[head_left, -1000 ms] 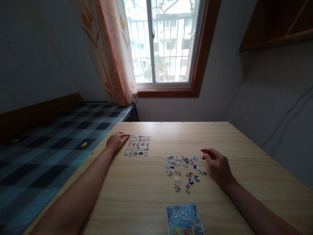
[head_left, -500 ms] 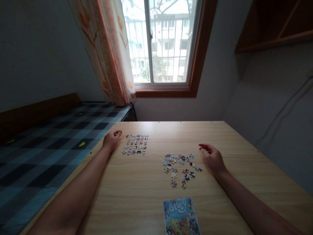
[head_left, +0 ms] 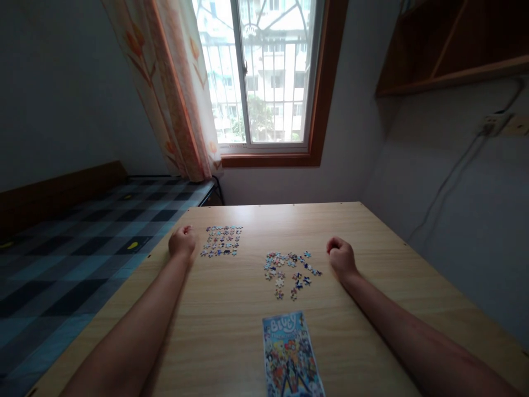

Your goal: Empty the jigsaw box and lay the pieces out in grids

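Note:
My left hand (head_left: 182,241) rests on the wooden table (head_left: 231,331) as a closed fist, just left of a neat grid of small puzzle pieces (head_left: 221,241). My right hand (head_left: 340,257) is also curled into a fist, lying right of a loose scatter of puzzle pieces (head_left: 289,269). Nothing shows inside either fist. A colourful puzzle box lid or picture card (head_left: 289,355) lies flat near the front edge, between my forearms.
A bed with a dark checked cover (head_left: 74,248) adjoins the table's left side. Behind the table are a window (head_left: 260,71) with a patterned curtain (head_left: 173,94), a wooden wall shelf (head_left: 450,44) and a socket with cable (head_left: 491,124) at right.
Both hands curled from loosely spread fingers into fists and drew slightly back from the pieces. The camera tilted up and drifted right.

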Available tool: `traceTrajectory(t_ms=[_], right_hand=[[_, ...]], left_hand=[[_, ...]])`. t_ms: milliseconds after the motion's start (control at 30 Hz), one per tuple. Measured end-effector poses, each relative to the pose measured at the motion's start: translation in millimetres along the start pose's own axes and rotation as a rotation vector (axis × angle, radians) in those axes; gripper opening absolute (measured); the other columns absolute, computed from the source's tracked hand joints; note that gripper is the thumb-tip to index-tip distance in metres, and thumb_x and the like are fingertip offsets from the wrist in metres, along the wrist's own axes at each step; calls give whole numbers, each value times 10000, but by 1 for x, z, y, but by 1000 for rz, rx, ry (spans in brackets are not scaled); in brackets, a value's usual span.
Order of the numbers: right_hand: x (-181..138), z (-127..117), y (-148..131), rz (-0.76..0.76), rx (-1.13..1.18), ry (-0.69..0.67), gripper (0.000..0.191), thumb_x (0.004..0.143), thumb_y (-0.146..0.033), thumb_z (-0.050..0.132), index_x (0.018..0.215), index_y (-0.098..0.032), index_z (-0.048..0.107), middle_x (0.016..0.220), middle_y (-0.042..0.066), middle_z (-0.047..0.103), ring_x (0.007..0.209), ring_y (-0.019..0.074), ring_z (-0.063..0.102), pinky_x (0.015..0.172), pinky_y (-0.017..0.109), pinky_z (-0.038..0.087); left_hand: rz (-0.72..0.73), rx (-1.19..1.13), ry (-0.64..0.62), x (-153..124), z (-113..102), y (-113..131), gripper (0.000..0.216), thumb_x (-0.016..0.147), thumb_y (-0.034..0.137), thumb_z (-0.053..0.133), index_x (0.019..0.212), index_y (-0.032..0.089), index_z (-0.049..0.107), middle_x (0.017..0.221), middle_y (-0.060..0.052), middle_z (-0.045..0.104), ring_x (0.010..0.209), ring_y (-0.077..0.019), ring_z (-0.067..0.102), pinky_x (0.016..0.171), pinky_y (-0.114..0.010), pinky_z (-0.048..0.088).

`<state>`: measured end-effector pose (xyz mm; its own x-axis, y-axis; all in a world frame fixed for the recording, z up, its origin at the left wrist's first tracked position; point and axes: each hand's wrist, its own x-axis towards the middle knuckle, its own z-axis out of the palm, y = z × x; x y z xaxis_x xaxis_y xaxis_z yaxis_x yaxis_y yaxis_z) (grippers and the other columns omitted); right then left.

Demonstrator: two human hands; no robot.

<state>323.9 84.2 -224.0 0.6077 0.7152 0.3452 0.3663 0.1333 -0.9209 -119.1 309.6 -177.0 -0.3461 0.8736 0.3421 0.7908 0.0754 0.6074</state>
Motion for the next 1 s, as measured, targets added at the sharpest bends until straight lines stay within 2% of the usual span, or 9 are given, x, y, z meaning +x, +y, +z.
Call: traceTrajectory(t_ms=[233,467,567,633,700,767,867,933,1000], right_hand=[[-6,6,-13,-69,-18,-126,108,490,-255,334,523,-212,428,521,-11,421,565,145,411,551,262,290],[-5,9,-14,-108,-69,-240,65,480,-257,322,505,-220,369,499,-16,367,546,141,383,540,268,262],[-1,10,-11,-112,-107,-250,76,501,-247,326,519,-218,394,511,-13,397,556,146,410,545,265,287],[3,10,-8,-116,-143,-255,120,540,-235,350,554,-211,466,540,-10,464,581,153,454,569,265,326],[7,11,-6,-125,-181,-265,176,590,-225,391,625,-199,561,609,2,558,635,164,514,622,272,377],[11,12,-5,-141,-213,-281,221,629,-219,428,703,-188,634,706,22,632,708,176,562,690,285,419],[15,8,-8,-180,-242,-350,273,656,-190,457,779,-176,701,811,42,678,779,182,596,743,291,457],[14,1,-12,-217,-250,-425,288,664,-160,481,801,-182,733,842,42,686,798,179,606,743,283,471],[11,-6,-17,-286,-288,-507,303,693,-133,505,840,-195,763,885,49,697,821,180,614,762,287,481]], left_hand=[[-10,-43,43,-6,-4,-3,360,883,352,512,1077,142,731,1111,-167,729,1049,-326,654,909,-400,498],[63,-69,51,-10,-7,-3,379,848,397,552,1059,145,741,1076,-152,735,1024,-319,661,900,-393,511],[105,-67,55,-11,-8,-1,395,854,394,526,1049,122,735,1060,-174,729,1027,-332,652,926,-419,497],[145,-63,67,-15,-10,2,401,862,385,504,1051,113,729,1070,-184,718,1075,-336,628,990,-435,455],[264,-49,97,-23,-11,8,394,874,372,479,1050,119,725,1096,-180,704,1129,-332,592,1059,-447,393],[476,-28,138,-36,-13,18,381,895,370,455,1041,140,722,1133,-163,687,1144,-321,569,1091,-455,347],[706,-23,148,-62,-18,41,359,929,397,453,1041,182,718,1216,-131,654,1168,-299,540,1098,-446,322],[813,-20,78,-80,-22,58,329,947,385,458,1056,208,713,1254,-119,637,1194,-286,524,1085,-429,326],[953,-39,-31,-99,-23,74,296,951,372,473,1022,218,716,1191,-114,658,1149,-276,545,1036,-410,364]])
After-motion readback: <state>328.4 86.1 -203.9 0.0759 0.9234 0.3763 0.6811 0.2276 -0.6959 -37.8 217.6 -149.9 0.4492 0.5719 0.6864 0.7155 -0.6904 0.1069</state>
